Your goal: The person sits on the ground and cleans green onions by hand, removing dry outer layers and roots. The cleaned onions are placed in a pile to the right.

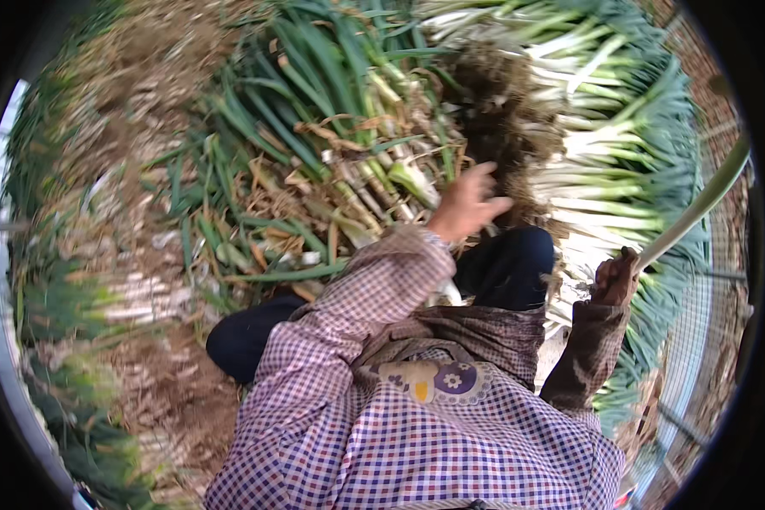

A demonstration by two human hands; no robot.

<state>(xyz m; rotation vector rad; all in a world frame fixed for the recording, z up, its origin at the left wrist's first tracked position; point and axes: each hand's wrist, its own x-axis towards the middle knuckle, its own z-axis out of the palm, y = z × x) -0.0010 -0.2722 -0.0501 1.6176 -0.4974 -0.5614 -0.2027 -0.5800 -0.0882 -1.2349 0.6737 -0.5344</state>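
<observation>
My left hand [468, 204] reaches forward over the edge of a heap of untrimmed green onions with dry, brown outer leaves [357, 185]. Its fingers are spread and slightly blurred, with nothing between them. On the right, my right hand [615, 277] is closed around a long green onion stalk [688, 220], which points up and to the right. Beneath and beyond that hand lies a long row of cleaned green onions [599, 172], white stems side by side, roots towards the middle and green leaves to the right.
Dark soil and a mass of roots [503, 127] lie between the heap and the row. My bent knees [516, 261] are close to both. Litter of dry peelings [153, 223] covers the ground at left, with more onion leaves [57, 299] beyond. Netting [688, 338] runs along the right.
</observation>
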